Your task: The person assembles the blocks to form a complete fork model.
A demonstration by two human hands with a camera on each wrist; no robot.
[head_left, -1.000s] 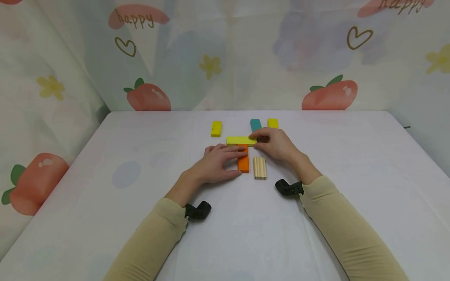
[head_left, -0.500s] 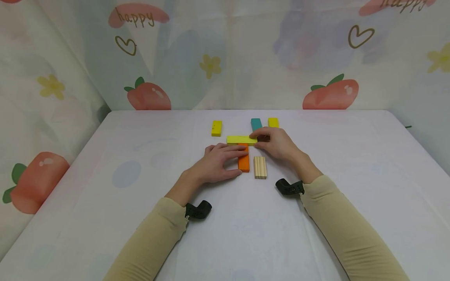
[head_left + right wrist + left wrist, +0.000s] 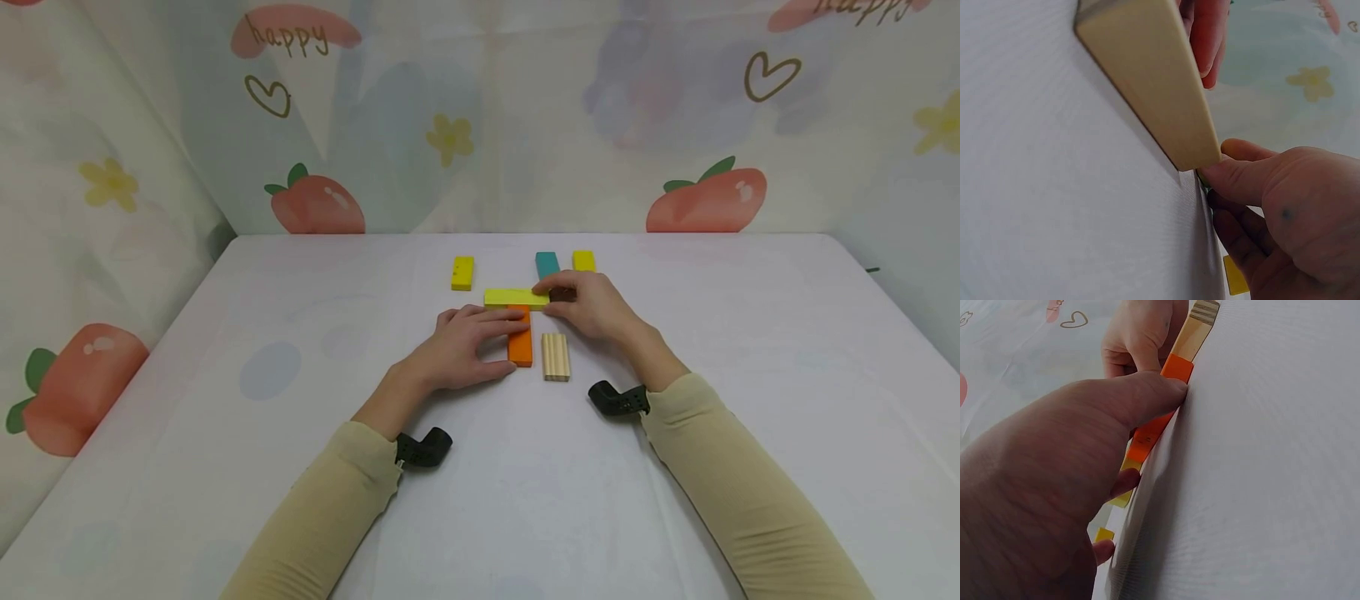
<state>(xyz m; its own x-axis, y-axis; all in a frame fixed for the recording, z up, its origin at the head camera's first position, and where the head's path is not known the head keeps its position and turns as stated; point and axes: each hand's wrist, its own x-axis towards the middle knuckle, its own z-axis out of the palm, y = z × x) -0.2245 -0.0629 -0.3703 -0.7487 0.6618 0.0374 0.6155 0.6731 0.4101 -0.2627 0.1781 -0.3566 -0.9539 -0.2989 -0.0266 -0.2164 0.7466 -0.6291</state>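
Note:
In the head view, a yellow-green block (image 3: 510, 298) lies crosswise at the far end of an orange block (image 3: 520, 348); the two touch or nearly touch. My left hand (image 3: 457, 350) rests at the orange block, its extended fingers over the top and its thumb against the left side near the front end. The left wrist view shows that thumb lying along the orange block (image 3: 1150, 434). My right hand (image 3: 588, 307) pinches the yellow-green block's right end between thumb and fingers. Just right of the orange block lies a pale wooden block (image 3: 556, 358) with a grooved top.
Farther back on the white-covered table (image 3: 300, 467) lie a yellow block (image 3: 462, 273), a teal block (image 3: 547, 264) and another yellow block (image 3: 583, 261), partly behind my right hand. A printed curtain (image 3: 495, 100) hangs behind the table's far edge.

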